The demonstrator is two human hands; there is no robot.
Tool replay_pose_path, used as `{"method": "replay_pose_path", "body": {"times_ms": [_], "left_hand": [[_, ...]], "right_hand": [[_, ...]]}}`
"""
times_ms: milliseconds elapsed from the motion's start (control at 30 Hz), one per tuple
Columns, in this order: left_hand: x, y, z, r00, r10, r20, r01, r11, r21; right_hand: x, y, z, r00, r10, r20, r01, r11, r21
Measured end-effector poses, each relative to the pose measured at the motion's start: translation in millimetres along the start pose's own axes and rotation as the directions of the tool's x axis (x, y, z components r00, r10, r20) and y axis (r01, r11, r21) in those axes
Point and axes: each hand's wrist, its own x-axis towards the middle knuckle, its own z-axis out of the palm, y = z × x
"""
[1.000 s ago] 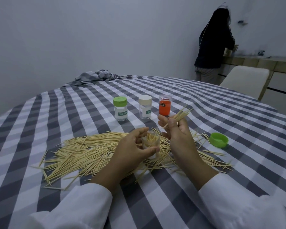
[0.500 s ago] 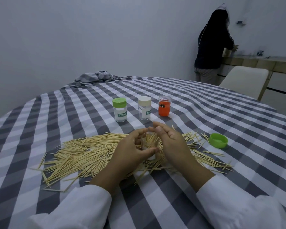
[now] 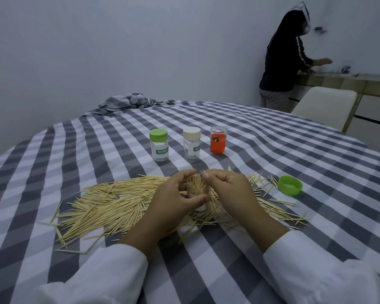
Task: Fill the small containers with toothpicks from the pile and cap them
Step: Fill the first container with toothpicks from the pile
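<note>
A clear small container [image 3: 197,189] with toothpicks inside stands amid the toothpick pile [image 3: 110,205]. My left hand [image 3: 173,200] grips it from the left, thumb across its front. My right hand [image 3: 228,191] sits against its right side, fingertips curled at its mouth; whether they pinch toothpicks is hidden. A loose green cap [image 3: 290,185] lies to the right. Behind stand a green-capped container [image 3: 158,144], a cream-capped container [image 3: 191,142] and an orange container [image 3: 218,139].
The round table wears a grey-and-white checked cloth [image 3: 272,154], bunched at the far edge. A cream chair [image 3: 325,106] stands at the back right. A person in dark clothes [image 3: 285,55] stands at a counter by the wall.
My right hand came down from chest height with a bunch of toothpicks and now rests at the container's mouth. The bunch no longer sticks out above my fingers. My left hand stayed put.
</note>
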Motion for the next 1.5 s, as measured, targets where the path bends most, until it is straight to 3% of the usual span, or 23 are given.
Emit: {"method": "replay_pose_path", "body": {"times_ms": [167, 267, 433, 600, 700, 900, 1033, 1267, 1367, 1500], "left_hand": [[0, 1, 0, 1.0, -0.018, 0.011, 0.018, 1.0, 0.011], [0, 2, 0, 1.0, -0.028, 0.008, 0.028, 0.999, 0.016], [-1, 3, 1, 0.999, -0.046, 0.005, 0.046, 0.999, -0.006], [0, 2, 1, 0.999, -0.043, -0.001, 0.043, 0.999, 0.003], [0, 2, 1, 0.999, -0.042, 0.002, 0.042, 0.999, 0.013], [1, -1, 2, 0.999, -0.049, 0.0, 0.049, 0.999, 0.011], [1, -1, 2, 0.999, -0.049, -0.006, 0.049, 0.999, 0.022], [1, -1, 2, 0.999, -0.047, -0.006, 0.047, 0.998, 0.031], [2, -1, 2, 0.999, -0.053, -0.005, 0.053, 0.998, 0.016], [1, 0, 2, 0.998, -0.056, -0.002, 0.056, 0.998, 0.015]], "right_hand": [[2, -12, -24, 0.988, 0.088, 0.128, -0.073, 0.99, -0.118], [2, -17, -53, 0.958, 0.172, 0.231, -0.085, 0.935, -0.344], [5, -15, -94, 0.911, 0.372, 0.176, -0.125, 0.657, -0.743], [1, -7, -114, 0.851, 0.512, 0.115, -0.117, 0.399, -0.91], [-1, -4, -119, 0.817, 0.565, 0.112, -0.101, 0.331, -0.938], [-2, 3, -122, 0.794, 0.601, 0.086, -0.161, 0.344, -0.925], [2, 7, -117, 0.815, 0.57, 0.103, -0.132, 0.355, -0.925], [8, 10, -93, 0.891, 0.427, 0.153, -0.134, 0.571, -0.81], [9, 9, -96, 0.907, 0.404, 0.122, -0.216, 0.693, -0.688], [4, 9, -114, 0.907, 0.419, 0.047, -0.276, 0.675, -0.684]]}}
